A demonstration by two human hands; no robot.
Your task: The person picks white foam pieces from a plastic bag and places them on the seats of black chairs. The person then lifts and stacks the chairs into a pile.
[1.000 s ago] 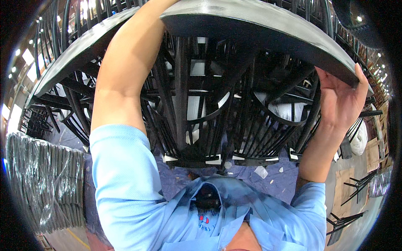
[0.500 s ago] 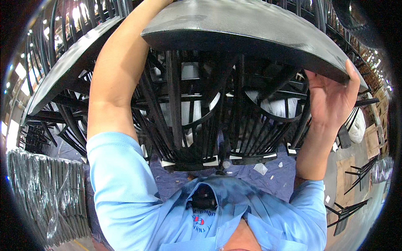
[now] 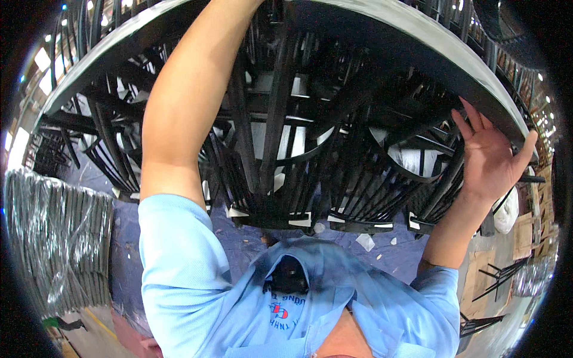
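A black chair seat (image 3: 418, 53) with a curved, pale-lit front rim is raised in front of me, its dark underside facing me. My right hand (image 3: 489, 158) is beneath the seat's right end, palm up, with fingers spread and the thumb apart from the rim. The fingertips are at the underside; whether they press on it I cannot tell. My left forearm (image 3: 191, 101) reaches up past the seat's front, and its hand is beyond the top edge of the picture. Black chair legs (image 3: 280, 107) run down below the seat.
Several black spindle-backed chairs (image 3: 364, 197) with white corner pads stand on a blue floor covering (image 3: 382, 247). At the left is a stack of plastic-wrapped dark parts (image 3: 57, 238). Another dark seat (image 3: 107, 53) adjoins on the left. Small black frames (image 3: 501, 277) lie at the lower right.
The seat has risen and tipped, so its top face is mostly gone from sight and more underside shows. My right hand has shifted right and down, its thumb leaving the rim. My left hand remains out of sight.
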